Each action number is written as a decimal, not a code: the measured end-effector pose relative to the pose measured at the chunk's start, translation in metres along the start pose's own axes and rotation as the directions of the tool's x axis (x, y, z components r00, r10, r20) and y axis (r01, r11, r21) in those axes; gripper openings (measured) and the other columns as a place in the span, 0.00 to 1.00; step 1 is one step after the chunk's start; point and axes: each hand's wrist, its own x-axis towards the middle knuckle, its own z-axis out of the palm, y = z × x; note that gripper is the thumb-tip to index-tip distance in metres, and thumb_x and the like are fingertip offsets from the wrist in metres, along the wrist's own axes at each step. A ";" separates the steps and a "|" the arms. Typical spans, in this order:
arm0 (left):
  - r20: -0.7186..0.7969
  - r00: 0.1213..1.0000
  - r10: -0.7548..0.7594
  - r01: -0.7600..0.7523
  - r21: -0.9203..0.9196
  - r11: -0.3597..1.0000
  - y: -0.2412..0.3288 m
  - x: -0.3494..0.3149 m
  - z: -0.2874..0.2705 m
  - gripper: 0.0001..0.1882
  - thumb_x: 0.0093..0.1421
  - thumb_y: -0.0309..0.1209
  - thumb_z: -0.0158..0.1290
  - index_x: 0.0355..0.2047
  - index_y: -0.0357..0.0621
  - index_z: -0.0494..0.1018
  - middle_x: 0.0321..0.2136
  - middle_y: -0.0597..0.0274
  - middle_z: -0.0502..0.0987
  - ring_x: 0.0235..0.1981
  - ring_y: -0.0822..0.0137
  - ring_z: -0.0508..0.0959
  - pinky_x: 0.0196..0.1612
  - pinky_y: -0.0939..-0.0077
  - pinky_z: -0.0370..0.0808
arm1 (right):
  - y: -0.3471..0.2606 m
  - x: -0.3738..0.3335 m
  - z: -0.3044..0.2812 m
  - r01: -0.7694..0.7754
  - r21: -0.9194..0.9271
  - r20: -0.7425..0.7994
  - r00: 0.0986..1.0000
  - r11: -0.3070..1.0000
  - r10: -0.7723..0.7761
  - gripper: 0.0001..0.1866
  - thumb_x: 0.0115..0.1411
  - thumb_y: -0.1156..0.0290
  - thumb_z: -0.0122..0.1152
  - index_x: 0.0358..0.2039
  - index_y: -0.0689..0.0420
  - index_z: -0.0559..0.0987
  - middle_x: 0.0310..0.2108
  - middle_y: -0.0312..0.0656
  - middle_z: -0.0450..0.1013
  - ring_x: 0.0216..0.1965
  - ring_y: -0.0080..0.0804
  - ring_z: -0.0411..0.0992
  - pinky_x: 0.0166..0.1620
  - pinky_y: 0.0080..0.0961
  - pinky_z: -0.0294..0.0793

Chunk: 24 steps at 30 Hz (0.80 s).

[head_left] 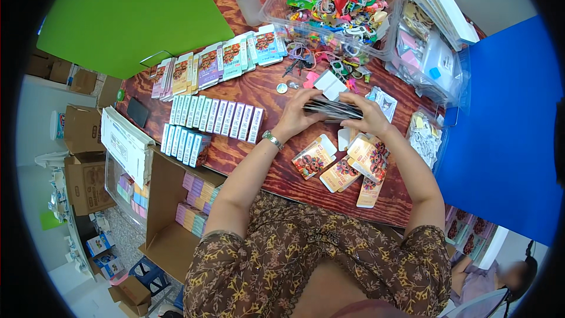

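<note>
Going left to right: white slim boxes (pixel 215 116) stand in rows at 9 o'clock of the hands, with fanned pastel packs (pixel 218 62) above them. Left hand (pixel 294 119) and right hand (pixel 369 116) both grip a dark stack (pixel 333 109) between them, mid-table. Flat orange cartons (pixel 344 165) lie at 6 o'clock, and a clear tub (pixel 335 0) of colourful bits sits at 12.

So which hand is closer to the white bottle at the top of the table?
Left. The left hand grips the near end of the dark stack, below the white bottle. The right hand holds the far end, farther away.
</note>
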 end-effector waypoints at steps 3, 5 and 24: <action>-0.003 1.000 -0.022 0.022 -0.001 1.000 -0.005 -0.001 0.012 0.35 0.49 0.27 0.70 0.58 0.41 0.71 0.51 0.59 0.77 0.54 0.64 0.76 0.58 0.68 0.73 | -0.005 0.004 0.008 0.078 -0.059 -0.069 0.994 0.995 -0.082 0.44 0.47 0.58 0.78 0.64 0.50 0.69 0.56 0.48 0.73 0.54 0.48 0.74 0.55 0.39 0.76; 0.010 0.974 -0.228 0.224 -0.226 0.948 -0.002 -0.002 0.019 0.41 0.47 0.32 0.70 0.61 0.41 0.66 0.52 0.50 0.73 0.54 0.54 0.74 0.58 0.63 0.71 | -0.005 0.002 0.003 0.065 -0.070 -0.064 0.996 0.995 -0.069 0.46 0.46 0.56 0.78 0.66 0.49 0.67 0.55 0.48 0.73 0.55 0.48 0.74 0.55 0.41 0.76; 0.011 0.973 -0.228 0.209 -0.451 0.868 0.016 0.004 0.017 0.38 0.54 0.27 0.63 0.64 0.37 0.62 0.58 0.52 0.70 0.60 0.59 0.71 0.63 0.65 0.68 | -0.003 0.018 0.018 0.229 -0.493 0.101 0.973 0.839 -0.207 0.35 0.52 0.71 0.67 0.62 0.38 0.72 0.45 0.36 0.79 0.41 0.38 0.81 0.39 0.35 0.84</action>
